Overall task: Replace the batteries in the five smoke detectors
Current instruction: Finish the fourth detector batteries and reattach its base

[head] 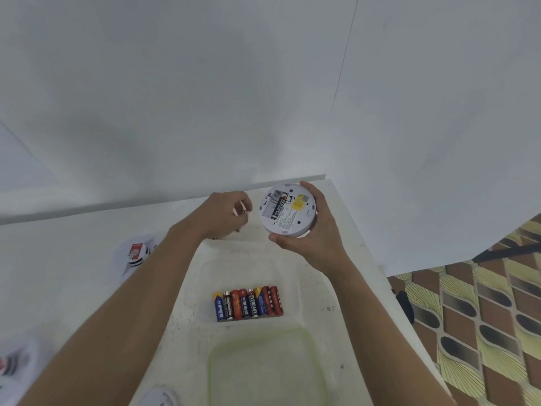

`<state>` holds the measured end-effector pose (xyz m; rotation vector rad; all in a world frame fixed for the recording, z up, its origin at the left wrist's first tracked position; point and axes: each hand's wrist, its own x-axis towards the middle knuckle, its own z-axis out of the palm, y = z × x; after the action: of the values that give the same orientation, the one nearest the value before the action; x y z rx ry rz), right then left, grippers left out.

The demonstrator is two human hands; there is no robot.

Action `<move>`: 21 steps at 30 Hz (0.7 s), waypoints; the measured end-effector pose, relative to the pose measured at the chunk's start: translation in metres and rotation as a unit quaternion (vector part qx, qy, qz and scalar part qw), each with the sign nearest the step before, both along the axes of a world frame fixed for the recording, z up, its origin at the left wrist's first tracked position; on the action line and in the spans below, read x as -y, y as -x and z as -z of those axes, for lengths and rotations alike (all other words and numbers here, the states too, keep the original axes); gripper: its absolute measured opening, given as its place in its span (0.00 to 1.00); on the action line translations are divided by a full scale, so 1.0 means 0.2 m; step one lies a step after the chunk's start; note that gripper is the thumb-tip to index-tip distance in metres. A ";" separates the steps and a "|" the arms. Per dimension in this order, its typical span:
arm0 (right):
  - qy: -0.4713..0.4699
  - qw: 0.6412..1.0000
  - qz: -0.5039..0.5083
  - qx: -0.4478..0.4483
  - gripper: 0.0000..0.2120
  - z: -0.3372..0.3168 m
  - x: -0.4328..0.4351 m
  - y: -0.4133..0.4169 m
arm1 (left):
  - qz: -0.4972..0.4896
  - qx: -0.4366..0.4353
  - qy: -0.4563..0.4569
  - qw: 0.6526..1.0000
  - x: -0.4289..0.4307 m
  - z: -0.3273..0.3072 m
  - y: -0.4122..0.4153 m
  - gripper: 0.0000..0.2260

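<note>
My right hand (pixel 310 238) grips a round white smoke detector (pixel 288 210) above the far end of the table, its back facing me. Its battery bay is uncovered, with one black battery in it and an empty slot beside that. A yellow label sits on the back. My left hand (pixel 227 213) hovers just left of the detector with fingers curled; whether it holds anything small I cannot tell. Below, a clear tub (pixel 205 276) holds a row of several batteries (pixel 248 302) in blue, red and black.
A second clear tub with a greenish rim (pixel 316 347) stands nearer me. Other white detectors lie on the white table (pixel 73 250): one with a red label (pixel 134 253) at the left, one at the far left edge (pixel 11 364), one near the bottom (pixel 159 395). Patterned floor lies to the right.
</note>
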<state>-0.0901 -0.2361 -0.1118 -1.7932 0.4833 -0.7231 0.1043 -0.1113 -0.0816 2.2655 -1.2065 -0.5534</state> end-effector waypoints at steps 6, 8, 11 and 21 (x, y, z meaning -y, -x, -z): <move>0.007 1.000 -0.013 -0.006 0.47 0.01 -0.03 0.01 | -0.120 -0.092 0.247 0.957 -0.04 -0.06 0.10 0.04; 0.009 1.000 -0.024 -0.009 0.46 0.00 -0.05 0.02 | -0.156 -0.115 0.311 0.930 -0.05 -0.09 0.15 0.05; 0.008 0.999 -0.036 -0.006 0.47 0.00 -0.07 0.01 | -0.129 -0.096 0.357 0.920 -0.07 -0.10 0.25 0.04; -0.012 0.999 -0.043 0.004 0.47 -0.05 -0.16 0.04 | -0.032 -0.007 0.385 0.922 -0.27 -0.04 0.35 0.06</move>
<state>-0.0988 -0.2034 -0.1022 -1.7775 0.4063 -0.6616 0.0342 -0.0578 -0.0737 1.6089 -1.0808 -0.0346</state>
